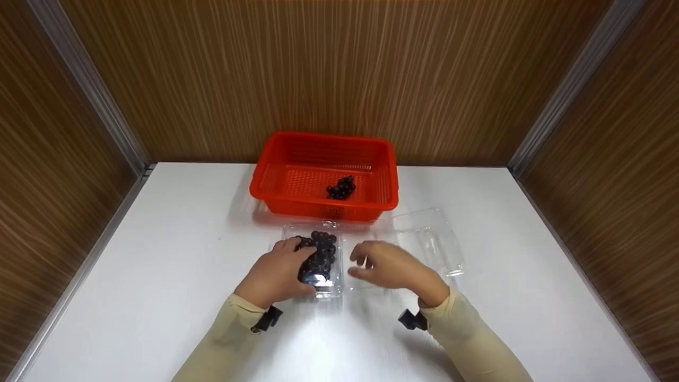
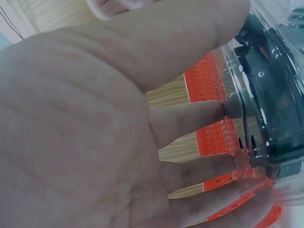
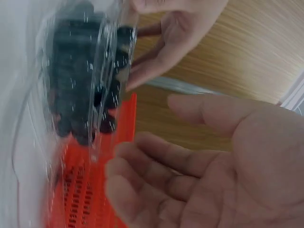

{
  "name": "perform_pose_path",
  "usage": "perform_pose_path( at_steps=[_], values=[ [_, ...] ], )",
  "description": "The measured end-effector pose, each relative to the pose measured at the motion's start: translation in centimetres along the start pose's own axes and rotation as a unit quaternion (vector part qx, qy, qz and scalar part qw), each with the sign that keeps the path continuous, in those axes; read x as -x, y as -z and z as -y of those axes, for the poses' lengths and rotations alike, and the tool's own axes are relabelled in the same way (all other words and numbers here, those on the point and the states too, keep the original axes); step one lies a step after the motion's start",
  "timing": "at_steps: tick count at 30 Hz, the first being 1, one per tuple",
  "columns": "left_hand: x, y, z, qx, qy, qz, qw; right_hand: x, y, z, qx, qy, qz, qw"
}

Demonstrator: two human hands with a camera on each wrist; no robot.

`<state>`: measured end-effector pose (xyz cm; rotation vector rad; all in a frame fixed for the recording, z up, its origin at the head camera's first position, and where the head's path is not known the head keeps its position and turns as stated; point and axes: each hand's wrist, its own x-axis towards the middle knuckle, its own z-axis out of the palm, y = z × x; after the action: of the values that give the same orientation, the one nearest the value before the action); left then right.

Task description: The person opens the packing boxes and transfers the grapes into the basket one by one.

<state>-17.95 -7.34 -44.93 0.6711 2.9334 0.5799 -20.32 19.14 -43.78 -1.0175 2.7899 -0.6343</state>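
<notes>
A clear plastic box (image 1: 330, 289) lies open on the white table, with a bunch of dark grapes (image 1: 320, 257) in its left half. Its lid (image 1: 431, 239) lies open to the right. My left hand (image 1: 278, 276) grips the box's left side, thumb over the grapes (image 2: 273, 90) and fingers (image 2: 199, 116) against the wall. Just right of the box, my right hand (image 1: 384, 265) hovers with fingers relaxed and holds nothing; its bare palm (image 3: 223, 175) faces the grapes (image 3: 76, 85). Behind the box stands a red basket (image 1: 323, 139) with a second small grape bunch (image 1: 341, 188) inside.
The white table (image 1: 159, 254) is walled by wood panels on the left, back and right. The red basket (image 3: 80, 190) sits against the back wall, close behind the box. Bare tabletop extends to the left and to the far right.
</notes>
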Motion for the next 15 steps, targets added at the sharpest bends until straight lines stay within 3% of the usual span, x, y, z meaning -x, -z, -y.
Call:
perform_pose_path(
  at_steps=[5, 15],
  values=[
    [0.0, 0.0, -0.1, 0.005, 0.0, -0.005, 1.0, -0.3, -1.4, 0.4, 0.001, -0.014, 0.061, 0.998],
    [0.2, 0.0, -0.3, -0.01, -0.025, -0.023, 0.9994, -0.8, -3.2, 1.0, -0.078, -0.069, 0.055, 0.993]
  ],
)
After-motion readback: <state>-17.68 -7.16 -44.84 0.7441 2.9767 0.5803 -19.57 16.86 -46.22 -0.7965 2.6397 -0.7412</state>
